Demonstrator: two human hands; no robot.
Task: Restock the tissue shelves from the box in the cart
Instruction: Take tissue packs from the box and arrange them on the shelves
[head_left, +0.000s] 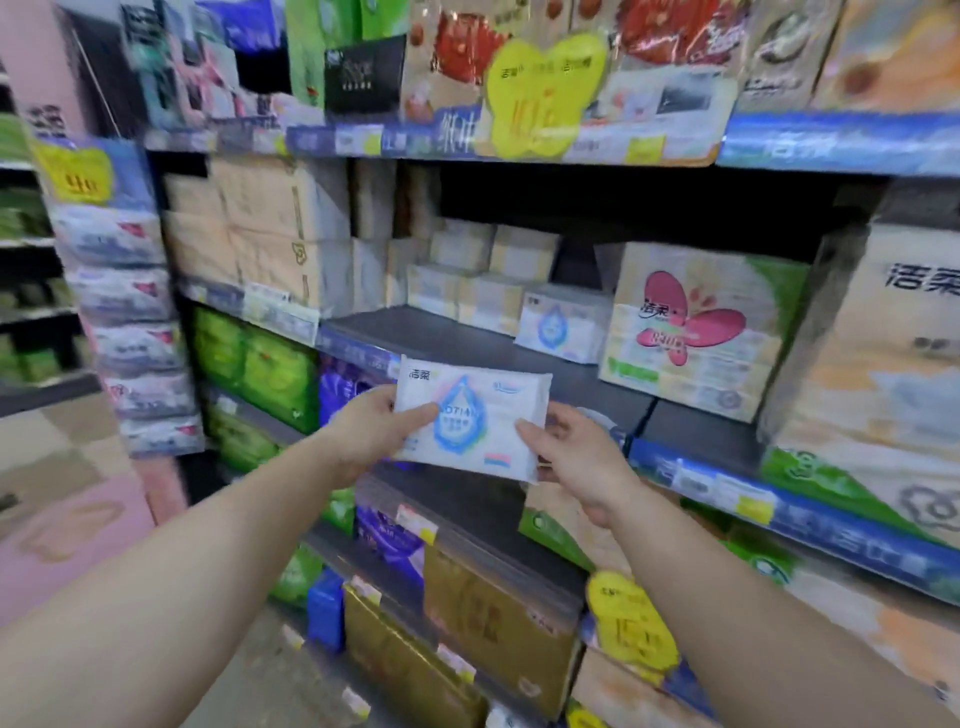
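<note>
Holding 1 flat tissue pack (470, 421) w/ both hands in front of the middle shelf (467, 343): left hand (371, 431) grips the pack's left edge, thumb across the front; right hand (576, 457) pinches the lower right corner, fingers behind. Pack is soft glossy plastic film, white, rectangular w/ crimped short ends, tilted a bit clockwise. Printed on it: a blue water-drop graphic in the centre, dark brand characters top left, small red-blue stripe near the bottom.

Shelf board is dark grey, smooth, w/ bare room at its front, directly behind the pack. At the back of that gap stands a matching pack (563, 325) w/ the same blue drop, upright, just beside a carton w/ pink butterfly print (696, 327) on its right. Pale stacked tissue packs (467, 275) fill the rear left of the gap; wrapped beige bundles (260, 239) sit farther left. Front shelf edge carries a blue price strip (779, 499) w/ small tags, running just below the hands.

Lower shelves: green packs (254, 364), purple packs (387, 535), gold boxes (493, 623). A yellow butterfly-shaped price sign (545, 91) hangs off the top shelf. Edges of frame are blurred.
</note>
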